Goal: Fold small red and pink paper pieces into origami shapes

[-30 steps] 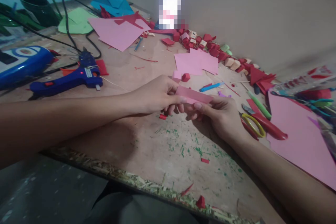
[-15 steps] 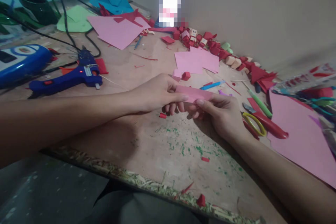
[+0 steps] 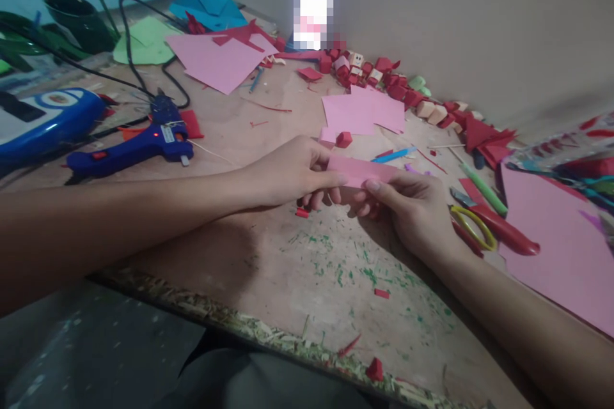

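Between my two hands, a small strip of pink paper [image 3: 357, 170] is held a little above the table. My left hand [image 3: 307, 172] pinches its left end, thumb on top. At the right end my right hand [image 3: 407, 198] grips the strip's lower edge between thumb and fingers. Just beyond the strip lie a small red paper block [image 3: 344, 139] and a blue pen-like tool [image 3: 396, 154]. A tiny red piece [image 3: 302, 212] rests on the table below my left fingers.
A blue glue gun [image 3: 134, 147] with its cord lies at left. Red-handled scissors [image 3: 508, 230] and pink sheets [image 3: 561, 255] are at right. Several red and wooden cubes [image 3: 398, 86] line the wall. More pink paper [image 3: 350, 114] lies behind my hands; the chipped table edge [image 3: 230, 313] is nearest me.
The view has shifted slightly, so everything sits a little farther right in it. Both hands keep the same hold on the pink paper strip.
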The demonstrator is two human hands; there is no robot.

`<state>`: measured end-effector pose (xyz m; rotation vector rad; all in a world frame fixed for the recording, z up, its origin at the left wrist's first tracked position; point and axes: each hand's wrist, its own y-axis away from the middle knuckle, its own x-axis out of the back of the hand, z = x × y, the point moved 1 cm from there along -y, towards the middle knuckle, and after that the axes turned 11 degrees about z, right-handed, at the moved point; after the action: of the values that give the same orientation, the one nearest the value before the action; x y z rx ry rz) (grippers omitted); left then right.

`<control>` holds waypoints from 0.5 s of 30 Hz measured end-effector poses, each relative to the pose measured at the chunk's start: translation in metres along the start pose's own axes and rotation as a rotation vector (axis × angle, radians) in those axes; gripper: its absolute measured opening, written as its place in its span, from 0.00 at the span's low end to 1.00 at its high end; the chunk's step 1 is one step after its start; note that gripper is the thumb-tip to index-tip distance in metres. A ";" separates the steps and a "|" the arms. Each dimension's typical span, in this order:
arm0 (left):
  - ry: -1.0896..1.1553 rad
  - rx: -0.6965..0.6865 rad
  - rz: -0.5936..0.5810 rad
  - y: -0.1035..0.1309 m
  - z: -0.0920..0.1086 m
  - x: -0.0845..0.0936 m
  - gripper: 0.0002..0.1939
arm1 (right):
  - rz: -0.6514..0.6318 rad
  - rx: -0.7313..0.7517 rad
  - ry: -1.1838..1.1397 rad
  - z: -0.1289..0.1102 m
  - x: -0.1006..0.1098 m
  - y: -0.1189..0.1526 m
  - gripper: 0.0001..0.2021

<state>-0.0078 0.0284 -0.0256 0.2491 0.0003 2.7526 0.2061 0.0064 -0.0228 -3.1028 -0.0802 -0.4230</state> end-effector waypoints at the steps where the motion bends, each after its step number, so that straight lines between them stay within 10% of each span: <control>1: -0.006 -0.003 0.006 0.000 0.000 0.000 0.11 | 0.007 0.004 -0.008 0.001 0.000 0.000 0.11; 15: -0.116 -0.254 0.004 0.006 0.003 -0.007 0.12 | -0.115 0.033 0.038 -0.005 -0.004 0.002 0.11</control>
<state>-0.0029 0.0202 -0.0234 0.3375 -0.3785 2.7019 0.2008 0.0045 -0.0195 -3.0665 -0.2630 -0.4783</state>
